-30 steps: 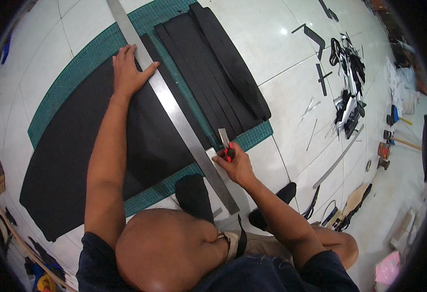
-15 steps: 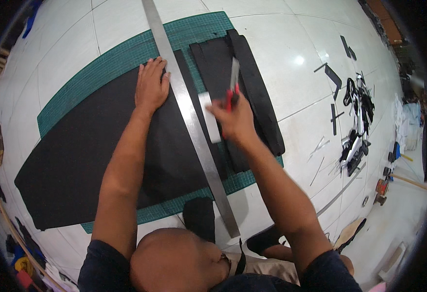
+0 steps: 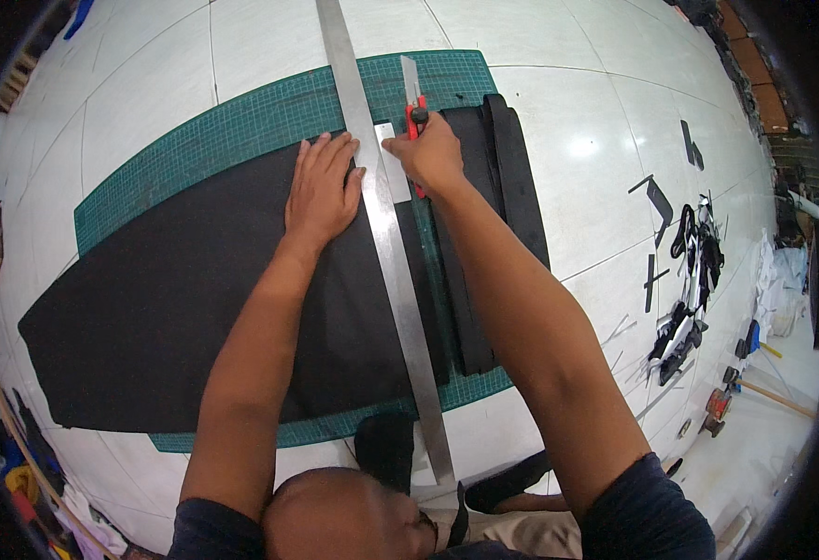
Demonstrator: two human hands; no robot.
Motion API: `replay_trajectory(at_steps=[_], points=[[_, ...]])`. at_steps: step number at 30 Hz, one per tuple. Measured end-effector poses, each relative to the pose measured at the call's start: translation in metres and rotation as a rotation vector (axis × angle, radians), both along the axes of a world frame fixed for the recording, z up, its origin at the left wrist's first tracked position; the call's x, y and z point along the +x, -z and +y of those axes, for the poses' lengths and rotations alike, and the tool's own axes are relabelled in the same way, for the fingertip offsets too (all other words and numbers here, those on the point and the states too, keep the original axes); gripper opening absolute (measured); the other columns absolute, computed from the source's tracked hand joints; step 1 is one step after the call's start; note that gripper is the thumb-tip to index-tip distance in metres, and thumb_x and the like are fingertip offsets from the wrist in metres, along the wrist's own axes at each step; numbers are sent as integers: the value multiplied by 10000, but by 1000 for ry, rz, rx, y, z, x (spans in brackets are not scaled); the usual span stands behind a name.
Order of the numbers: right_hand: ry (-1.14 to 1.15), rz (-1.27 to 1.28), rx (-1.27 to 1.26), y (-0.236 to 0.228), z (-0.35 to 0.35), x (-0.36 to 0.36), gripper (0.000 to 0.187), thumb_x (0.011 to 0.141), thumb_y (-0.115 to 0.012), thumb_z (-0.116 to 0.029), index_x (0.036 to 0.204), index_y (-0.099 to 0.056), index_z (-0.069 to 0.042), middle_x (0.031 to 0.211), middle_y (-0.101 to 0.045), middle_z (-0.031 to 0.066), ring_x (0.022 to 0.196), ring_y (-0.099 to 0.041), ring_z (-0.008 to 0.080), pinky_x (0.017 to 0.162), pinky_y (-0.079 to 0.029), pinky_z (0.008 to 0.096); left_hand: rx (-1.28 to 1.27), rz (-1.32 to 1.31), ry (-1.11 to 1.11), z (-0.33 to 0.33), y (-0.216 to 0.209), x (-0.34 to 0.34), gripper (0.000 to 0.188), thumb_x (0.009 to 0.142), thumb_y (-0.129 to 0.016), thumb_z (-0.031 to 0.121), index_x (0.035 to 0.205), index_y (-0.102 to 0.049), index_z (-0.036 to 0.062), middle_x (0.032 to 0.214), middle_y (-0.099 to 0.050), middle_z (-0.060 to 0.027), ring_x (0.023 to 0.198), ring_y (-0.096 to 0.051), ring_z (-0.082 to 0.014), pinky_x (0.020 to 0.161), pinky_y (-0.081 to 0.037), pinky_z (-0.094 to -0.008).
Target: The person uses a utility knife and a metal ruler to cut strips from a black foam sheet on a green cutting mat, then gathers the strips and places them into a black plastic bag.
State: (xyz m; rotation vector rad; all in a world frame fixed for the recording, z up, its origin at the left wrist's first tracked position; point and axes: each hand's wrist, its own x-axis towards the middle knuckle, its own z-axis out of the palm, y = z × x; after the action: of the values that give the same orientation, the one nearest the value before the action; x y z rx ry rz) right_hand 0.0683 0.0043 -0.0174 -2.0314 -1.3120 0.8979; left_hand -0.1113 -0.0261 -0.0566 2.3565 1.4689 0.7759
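A long steel ruler (image 3: 393, 271) lies lengthwise over a large black sheet (image 3: 176, 308) on a green cutting mat (image 3: 241, 121). My left hand (image 3: 321, 191) presses flat on the sheet right beside the ruler's left edge. My right hand (image 3: 428, 154) grips a red utility knife (image 3: 413, 98) at the far end of the sheet, against the ruler's right edge, blade pointing away from me. Several cut black strips (image 3: 484, 233) lie stacked to the right of the ruler.
The mat rests on a white tiled floor (image 3: 596, 140). Black offcuts (image 3: 657, 201) and a heap of black and white scraps (image 3: 685, 299) lie to the right. Clutter lines the left rim. My head and knees are at the bottom.
My right hand has carried the knife from the near end of the ruler up to its far end. My left hand has stayed pressed on the sheet by the ruler.
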Motion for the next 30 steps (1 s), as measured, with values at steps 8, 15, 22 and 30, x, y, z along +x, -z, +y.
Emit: replay_trajectory(at_steps=[8,15,22,30], points=[[-11,100,-95,-6,3,0,549,687,-862,-240,1111,-599,-12,1027,-704,195,1022,-682,375,909,-524,430,-17,-1,3,1,1,-2,409,936,-604,191,1312,-588,31,1416,-548,-167,1385,-429,-385,1199,-233,-537],[-28,16,8,-2,-3,0,528,714,-837,-227,1121,-577,-15,1045,-694,225,1025,-668,429,910,-524,472,28,-8,19,-1,-2,5,397,915,-619,152,1294,-595,37,1398,-549,-173,1361,-444,-404,1185,-249,-550],[-58,65,32,-48,-105,7,483,761,-825,-236,1104,-566,-14,1000,-700,207,945,-695,389,854,-532,470,75,35,36,-1,5,-6,388,911,-610,174,1277,-603,45,1382,-556,-149,1348,-446,-382,1176,-259,-546],[-219,159,-468,-58,-400,93,443,835,-812,-295,1024,-521,-20,890,-680,199,844,-701,341,739,-533,425,-214,294,111,14,-21,-1,658,921,-605,422,1427,-490,17,1511,-444,-167,1445,-337,-377,1214,-188,-539]])
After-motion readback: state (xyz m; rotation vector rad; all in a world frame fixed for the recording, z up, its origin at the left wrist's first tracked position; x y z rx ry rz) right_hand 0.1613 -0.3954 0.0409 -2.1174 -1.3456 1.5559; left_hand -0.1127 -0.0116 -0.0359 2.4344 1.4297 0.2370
